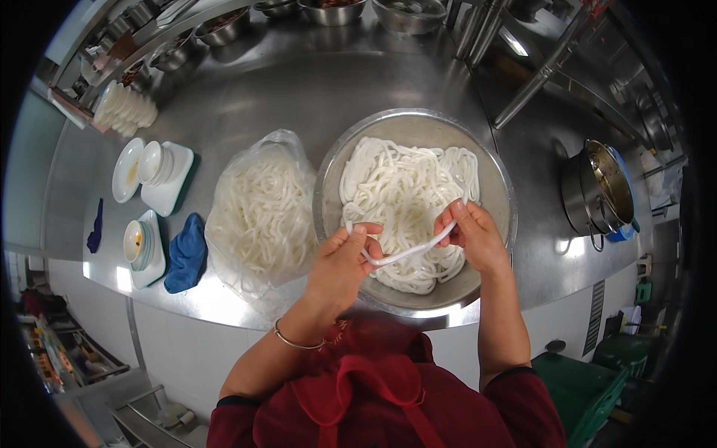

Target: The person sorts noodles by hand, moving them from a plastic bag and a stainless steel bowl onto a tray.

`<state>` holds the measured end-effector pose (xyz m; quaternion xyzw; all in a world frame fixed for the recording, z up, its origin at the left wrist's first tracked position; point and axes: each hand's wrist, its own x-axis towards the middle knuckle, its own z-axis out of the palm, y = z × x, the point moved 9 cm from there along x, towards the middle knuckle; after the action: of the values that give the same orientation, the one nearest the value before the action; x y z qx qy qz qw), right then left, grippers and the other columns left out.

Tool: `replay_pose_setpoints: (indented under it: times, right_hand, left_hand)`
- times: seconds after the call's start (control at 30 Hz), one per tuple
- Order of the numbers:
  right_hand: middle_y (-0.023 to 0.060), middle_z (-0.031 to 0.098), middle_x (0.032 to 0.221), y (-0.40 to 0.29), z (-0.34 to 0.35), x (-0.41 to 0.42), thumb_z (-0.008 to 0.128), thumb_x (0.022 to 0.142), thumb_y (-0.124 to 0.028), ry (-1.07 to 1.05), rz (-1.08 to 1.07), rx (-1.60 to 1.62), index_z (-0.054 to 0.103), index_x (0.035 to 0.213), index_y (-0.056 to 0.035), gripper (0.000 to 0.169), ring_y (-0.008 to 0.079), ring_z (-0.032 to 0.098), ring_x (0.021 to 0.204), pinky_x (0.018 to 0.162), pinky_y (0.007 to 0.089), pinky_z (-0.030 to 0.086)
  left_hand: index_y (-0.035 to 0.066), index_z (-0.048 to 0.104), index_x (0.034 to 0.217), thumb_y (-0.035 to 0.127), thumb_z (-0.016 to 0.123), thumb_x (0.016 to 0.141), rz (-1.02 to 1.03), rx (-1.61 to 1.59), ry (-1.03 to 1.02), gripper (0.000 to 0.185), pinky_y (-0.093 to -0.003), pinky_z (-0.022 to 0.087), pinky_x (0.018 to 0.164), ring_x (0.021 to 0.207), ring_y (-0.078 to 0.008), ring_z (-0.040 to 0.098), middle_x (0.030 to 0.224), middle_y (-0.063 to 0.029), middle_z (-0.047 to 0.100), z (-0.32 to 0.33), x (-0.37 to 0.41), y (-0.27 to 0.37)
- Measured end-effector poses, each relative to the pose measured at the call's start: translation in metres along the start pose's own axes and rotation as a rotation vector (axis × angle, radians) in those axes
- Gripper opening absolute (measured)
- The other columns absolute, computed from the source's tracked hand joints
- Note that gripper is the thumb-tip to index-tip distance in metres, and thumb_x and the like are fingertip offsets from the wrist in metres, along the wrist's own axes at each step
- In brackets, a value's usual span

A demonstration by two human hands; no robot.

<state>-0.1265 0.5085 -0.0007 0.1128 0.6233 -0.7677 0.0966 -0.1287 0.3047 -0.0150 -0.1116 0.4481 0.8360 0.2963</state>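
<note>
A thick white noodle strand [411, 252] hangs in a shallow curve between my two hands. My left hand [347, 257] pinches one end of it between thumb and fingers. Farther along, my right hand [473, 232] grips the strand near its other end. Both hands are above a wide stainless steel basin [496, 168], which holds a heap of thick white noodles [400, 173]. Part of the heap is hidden behind my hands. To the left of the basin, a clear plastic bag [263, 210] full of similar white noodles rests on the steel worktable [336, 84].
Left of the bag lie a blue cloth [186, 255], small stacked bowls [154, 162], white trays [176, 182] and an oval plate [127, 171]. A steel pot [582, 190] stands at the right. Several metal bowls [336, 14] line the back, near shelf posts [529, 92].
</note>
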Motion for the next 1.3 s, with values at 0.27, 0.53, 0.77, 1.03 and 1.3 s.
replay_pose_setpoints:
  times: [0.27, 0.53, 0.77, 1.03, 1.3]
  right_hand:
    - [0.0119, 0.064, 0.082, -0.001, -0.036, 0.004, 0.043, 0.102, -0.031, 0.203, -0.107, 0.305, 0.052, 0.081, -0.0063, 0.034, 0.0170, 0.065, 0.066, 0.069, 0.0353, 0.059]
    - [0.0108, 0.064, 0.084, -0.018, -0.094, -0.007, 0.048, 0.101, -0.030, 0.399, -0.309, 0.241, 0.054, 0.081, -0.0054, 0.032, 0.0145, 0.062, 0.065, 0.069, 0.0320, 0.056]
    - [0.0080, 0.066, 0.095, -0.004, -0.052, 0.016, 0.057, 0.096, -0.026, 0.102, -0.161, -0.390, 0.060, 0.105, 0.0009, 0.029, 0.0146, 0.064, 0.078, 0.073, 0.0277, 0.053]
    - [0.0184, 0.025, 0.153, 0.022, -0.042, 0.066, 0.073, 0.078, -0.048, 0.070, -0.030, -1.034, 0.037, 0.145, -0.0180, 0.082, 0.0312, 0.027, 0.141, 0.110, 0.0462, 0.032]
    - [0.0127, 0.023, 0.154, 0.061, 0.082, 0.050, 0.078, 0.069, -0.046, -0.354, 0.048, -1.579, 0.042, 0.141, -0.0298, 0.082, 0.0385, 0.019, 0.142, 0.107, 0.0636, 0.024]
  left_hand:
    - [0.002, 0.059, 0.111, 0.024, 0.043, 0.102, 0.012, 0.009, 0.084, 0.028, -0.0375, 0.052, 0.075, 0.069, -0.0118, 0.053, 0.072, -0.0008, 0.054, -0.019, 0.008, -0.001]
    - [0.002, 0.059, 0.112, 0.023, 0.046, 0.101, 0.065, 0.009, 0.108, 0.027, -0.0369, 0.052, 0.076, 0.071, -0.0129, 0.054, 0.073, -0.0011, 0.053, -0.034, 0.003, 0.022]
    - [-0.003, 0.053, 0.125, 0.013, 0.054, 0.097, 0.152, 0.493, -0.137, 0.032, -0.0307, 0.048, 0.090, 0.097, -0.0185, 0.061, 0.101, -0.0087, 0.066, 0.021, 0.000, 0.043]
    - [0.007, 0.059, 0.122, 0.011, 0.069, 0.083, 0.704, 1.462, 0.264, 0.041, -0.0296, 0.050, 0.066, 0.069, -0.0193, 0.064, 0.077, -0.0109, 0.064, -0.028, -0.060, 0.093]
    - [0.012, 0.058, 0.124, 0.037, 0.073, 0.080, 0.139, 1.912, 0.595, 0.053, -0.0378, 0.045, 0.051, 0.051, -0.0300, 0.060, 0.052, -0.0096, 0.056, -0.128, -0.107, 0.081]
